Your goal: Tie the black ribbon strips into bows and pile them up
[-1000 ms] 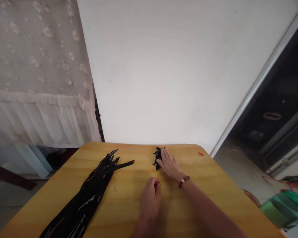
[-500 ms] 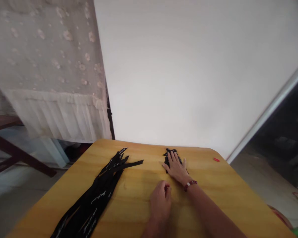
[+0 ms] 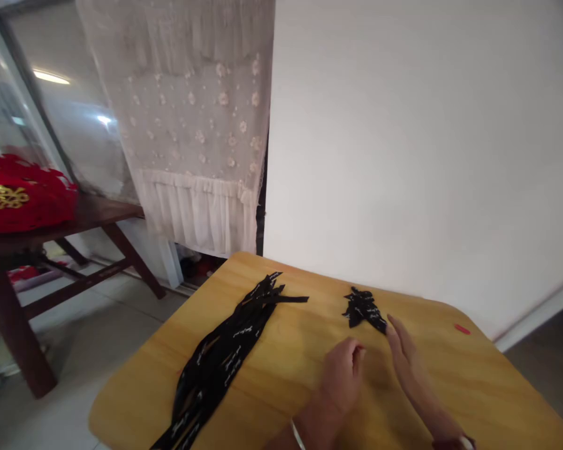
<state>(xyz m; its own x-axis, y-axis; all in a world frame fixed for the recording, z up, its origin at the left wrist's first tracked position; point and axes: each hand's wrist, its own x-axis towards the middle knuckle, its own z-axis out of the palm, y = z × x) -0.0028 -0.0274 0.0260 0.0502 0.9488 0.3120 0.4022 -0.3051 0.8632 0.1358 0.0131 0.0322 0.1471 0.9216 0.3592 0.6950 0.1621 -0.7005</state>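
Working near the middle of the yellow wooden table point(image 3: 291, 325), the hands have wood on every side: the far edge runs just beyond the small pile of black strips point(image 3: 363, 309), the right corner lies well past the right hand point(image 3: 401, 353), and the near edge leaves the frame below the wrists. The right hand is held narrow, fingers straight and together, seen edge-on and pinching nothing, with its fingertips point(image 3: 390, 322) just beside the lower end of the pile. The left hand point(image 3: 342, 375), wearing a silver bangle point(image 3: 298, 435), is loosely curled; whether it holds anything cannot be told. Well left of both hands lies a long bundle of black strips point(image 3: 220, 356) with white lettering, one strip jutting toward the pile. A small red scrap point(image 3: 462, 329) sits near the right edge. A white wall point(image 3: 403, 156) rises behind the table, and a lace curtain point(image 3: 197, 125) hangs past its far corner. Further left, a red cloth point(image 3: 14, 197) with a gold ornament lies on a dark wooden bench point(image 3: 60, 225) above a tiled floor point(image 3: 98, 325).
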